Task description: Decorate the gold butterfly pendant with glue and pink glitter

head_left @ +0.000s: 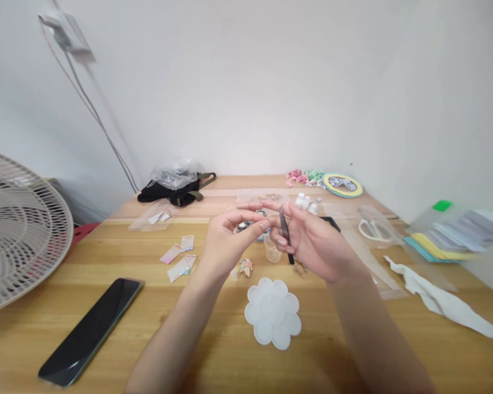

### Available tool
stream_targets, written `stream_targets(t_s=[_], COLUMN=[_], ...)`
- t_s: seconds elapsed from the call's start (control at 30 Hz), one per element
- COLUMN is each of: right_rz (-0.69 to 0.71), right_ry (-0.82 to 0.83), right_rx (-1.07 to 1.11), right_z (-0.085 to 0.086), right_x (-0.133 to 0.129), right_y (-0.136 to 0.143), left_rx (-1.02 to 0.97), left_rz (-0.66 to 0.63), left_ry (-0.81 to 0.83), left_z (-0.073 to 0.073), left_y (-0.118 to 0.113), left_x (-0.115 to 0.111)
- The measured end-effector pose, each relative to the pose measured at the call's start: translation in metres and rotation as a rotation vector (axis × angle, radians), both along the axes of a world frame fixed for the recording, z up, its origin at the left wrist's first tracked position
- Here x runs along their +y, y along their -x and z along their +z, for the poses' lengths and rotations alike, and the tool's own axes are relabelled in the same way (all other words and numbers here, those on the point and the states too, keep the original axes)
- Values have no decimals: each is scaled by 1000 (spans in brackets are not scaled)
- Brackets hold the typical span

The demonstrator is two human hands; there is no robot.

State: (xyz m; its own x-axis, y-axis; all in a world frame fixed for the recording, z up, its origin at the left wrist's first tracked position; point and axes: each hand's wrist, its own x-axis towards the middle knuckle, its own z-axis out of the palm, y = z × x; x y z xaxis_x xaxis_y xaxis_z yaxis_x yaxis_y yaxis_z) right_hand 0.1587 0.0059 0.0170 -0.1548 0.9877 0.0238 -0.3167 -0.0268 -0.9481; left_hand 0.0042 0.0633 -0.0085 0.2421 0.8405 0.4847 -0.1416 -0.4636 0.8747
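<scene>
My left hand [230, 235] is raised over the middle of the table, its thumb and fingertips brought together in a pinch. Anything between them is too small or hidden to make out. Fingertips of my right hand [312, 235] meet the left ones. Dark tweezers [286, 232] lie across the right fingers, gripped there, with one end pointing down. Below and behind the hands is a clear plastic cup [273, 250]. A small ornament with several coloured petals [245, 267] lies under the left wrist. Nearer to me sits a white flower-shaped palette [272, 312].
A phone [91, 331] and a fan [20, 230] are on the left, near small plastic packets [182, 268]. A black bag [168, 189] lies at the back. White bottles [306, 201], scissors [373, 230], a white cloth [439, 298] and stacked sheets [456, 235] are on the right.
</scene>
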Motion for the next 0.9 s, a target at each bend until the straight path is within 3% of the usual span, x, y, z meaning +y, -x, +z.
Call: stream_targets(t_s=[0.2, 0.37, 0.5, 0.7, 0.8, 0.9], right_rz=[-53, -25, -34, -96, -137, -129], right_ry=[105, 276, 381, 365, 307, 314], right_rx=[-2, 82, 112, 45, -83, -151], right_z=[-9, -26, -41, -77, -95, -105], right_x=[-20, -38, -50, -66, -74, -79], right_y=[-8, -11, -12, -10, -9, -8], left_rx=[236, 360, 349, 165, 60, 11], left_rz=[46, -13, 40, -17, -68, -81], left_ry=[-218, -210, -37, 432, 626, 710], left_z=[0, -19, -45, -83, -97, -105], left_y=[3, 16, 28, 35, 33, 30], left_x=[-18, -34, -49, -81, -93, -100])
